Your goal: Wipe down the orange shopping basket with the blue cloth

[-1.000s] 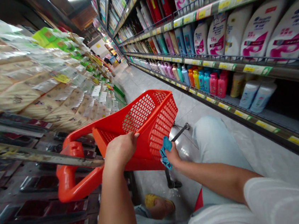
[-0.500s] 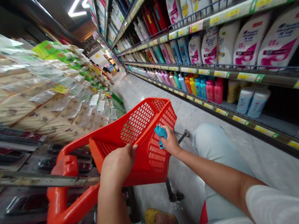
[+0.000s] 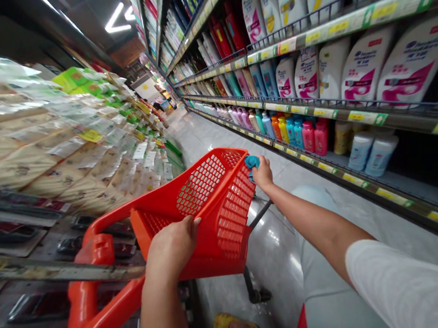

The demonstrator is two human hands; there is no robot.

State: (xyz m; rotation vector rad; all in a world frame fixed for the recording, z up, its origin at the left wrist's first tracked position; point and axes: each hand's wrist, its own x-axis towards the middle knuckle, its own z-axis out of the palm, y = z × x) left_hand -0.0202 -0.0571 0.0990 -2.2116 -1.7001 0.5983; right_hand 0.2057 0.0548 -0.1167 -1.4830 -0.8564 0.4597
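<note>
One red cart [image 3: 212,248] stands on the floor [image 3: 195,130], packets [image 3: 60,162] to its left and shelves [image 3: 328,109] of bottles [image 3: 369,67] to its right. The left hand [image 3: 173,247] is curled around the cart's near rim [image 3: 221,190]; the right hand [image 3: 263,173] clutches a blue cloth [image 3: 251,162] (crumpled, partly out of sight) at the far right corner.

White bottles [image 3: 367,62] in rows on the right-hand shelves [image 3: 339,114], pale packs [image 3: 82,168] at left, grey floor [image 3: 200,133] between.
</note>
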